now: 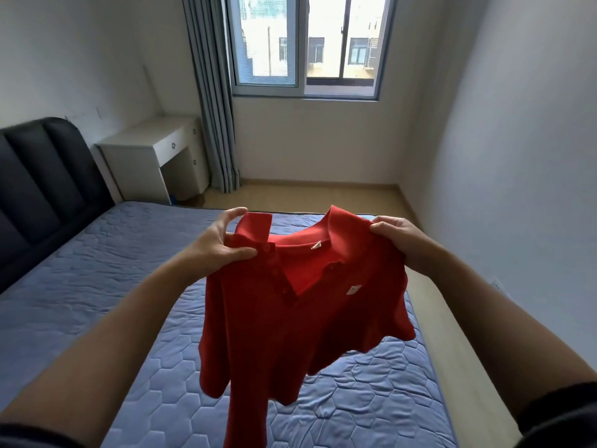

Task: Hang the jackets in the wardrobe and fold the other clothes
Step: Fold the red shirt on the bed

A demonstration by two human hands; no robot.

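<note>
At centre frame, a red polo shirt (300,318) hangs in the air above the blue quilted bed (97,286). The left hand (223,244) pinches one shoulder in a closed grip, and the right hand (400,240) clutches the other. Farther off, a white worktop (151,137) stands at upper left, beside grey curtains (213,108) and a window (307,46).

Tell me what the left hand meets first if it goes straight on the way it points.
The red polo shirt: the left hand already pinches its shoulder and points into its fabric. Depth beyond is unclear.
</note>
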